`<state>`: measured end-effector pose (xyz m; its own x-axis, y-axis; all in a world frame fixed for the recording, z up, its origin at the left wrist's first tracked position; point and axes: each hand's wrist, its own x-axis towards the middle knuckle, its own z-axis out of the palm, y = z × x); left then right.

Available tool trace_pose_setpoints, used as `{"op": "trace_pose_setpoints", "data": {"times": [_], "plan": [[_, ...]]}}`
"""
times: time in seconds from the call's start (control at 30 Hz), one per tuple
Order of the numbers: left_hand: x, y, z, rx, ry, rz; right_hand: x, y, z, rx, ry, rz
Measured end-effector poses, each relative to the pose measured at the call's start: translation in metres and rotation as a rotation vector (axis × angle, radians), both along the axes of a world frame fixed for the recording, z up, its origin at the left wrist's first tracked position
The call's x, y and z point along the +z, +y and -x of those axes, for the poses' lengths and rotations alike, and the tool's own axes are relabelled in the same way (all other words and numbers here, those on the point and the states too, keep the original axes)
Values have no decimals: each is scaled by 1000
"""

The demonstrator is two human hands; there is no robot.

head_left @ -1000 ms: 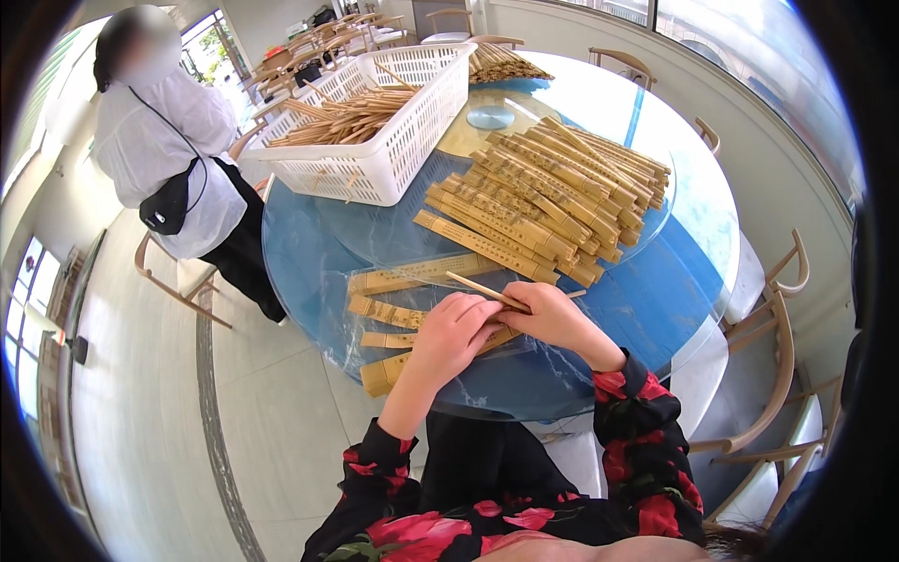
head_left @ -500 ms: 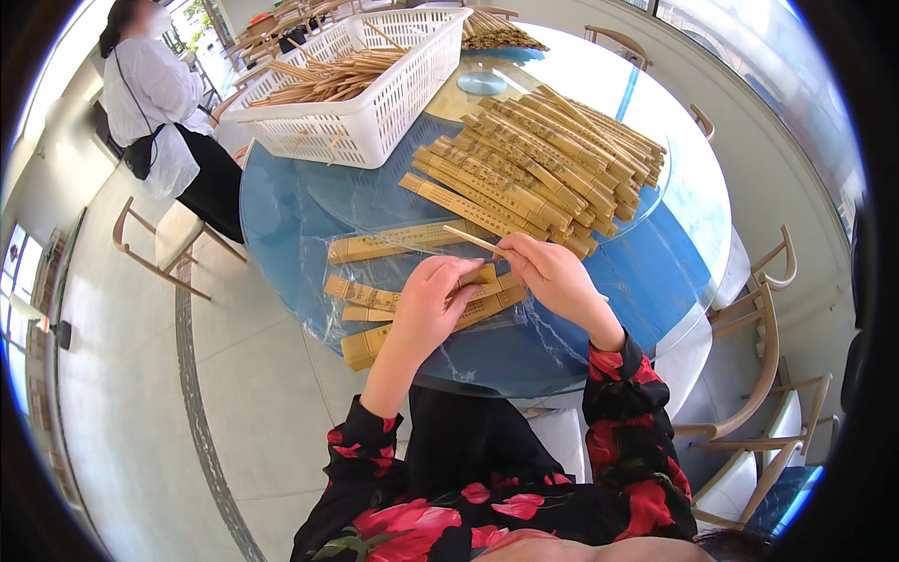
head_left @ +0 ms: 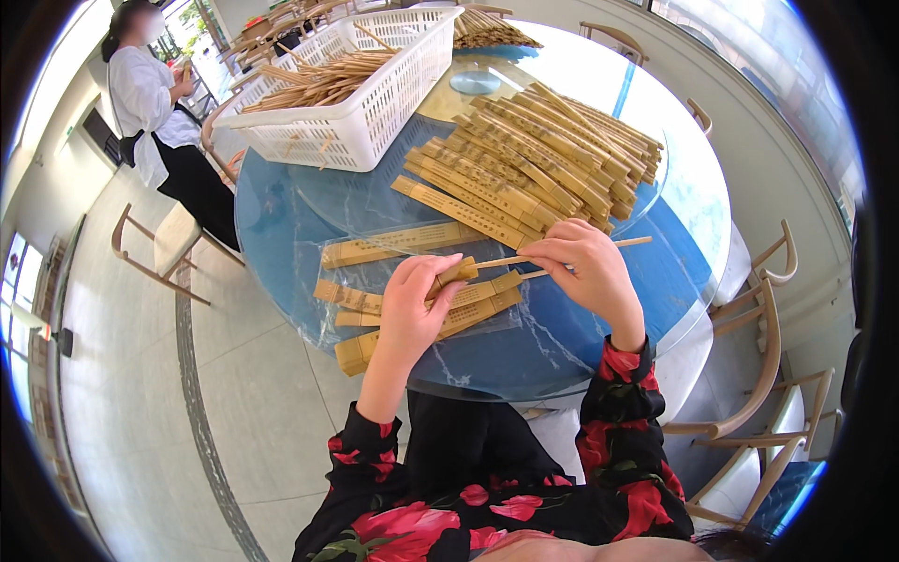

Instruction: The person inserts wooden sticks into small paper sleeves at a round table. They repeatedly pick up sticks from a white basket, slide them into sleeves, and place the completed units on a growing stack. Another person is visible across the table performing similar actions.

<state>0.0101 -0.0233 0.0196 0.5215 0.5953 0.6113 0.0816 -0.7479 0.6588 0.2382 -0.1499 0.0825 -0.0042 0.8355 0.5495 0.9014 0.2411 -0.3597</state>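
Note:
My left hand [head_left: 417, 292] pinches a brown paper chopstick sleeve [head_left: 460, 273], its mouth facing right. In my right hand [head_left: 590, 273] is a pair of pale wooden chopsticks [head_left: 633, 242]; they run nearly level between the hands. One chopstick meets the sleeve's mouth; how far it goes in is hidden. The other, lower chopstick ends beside a sleeve beneath. Under my left hand, several flat brown sleeves [head_left: 389, 244] lie on a clear plastic sheet. Just beyond my right hand sits a big heap of printed sleeves [head_left: 524, 173], some stacked crosswise.
A white perforated basket [head_left: 361, 140] full of loose chopsticks [head_left: 328, 80] stands at the far left of the round blue glass table [head_left: 281, 220]. Another bundle [head_left: 492, 30] lies at the far edge. Wooden chairs [head_left: 763, 365] surround the table. A person in white [head_left: 145, 98] stands at left.
My right hand has moved right and lowered the chopsticks from a raised slant to level, one tip now at the sleeve's mouth. The person at left has turned, holding something small.

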Motion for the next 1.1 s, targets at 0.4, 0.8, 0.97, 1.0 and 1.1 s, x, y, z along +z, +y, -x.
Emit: {"op": "trace_pose_setpoints", "data": {"times": [0.4, 0.8, 0.97, 1.0, 1.1], "plan": [[1, 2, 1, -88, 129, -66, -8, -3, 5, 49, 87, 195], [2, -1, -1, -87, 243, -46, -6, -4, 10, 35, 69, 194], [6, -2, -1, -113, 251, -53, -9, -2, 9, 86, 70, 203], [4, -2, 0, -114, 255, -50, -11, -2, 10, 100, 115, 195], [-1, -4, -2, -26, 205, -8, -7, -2, 14, 61, 258, 260]]}}
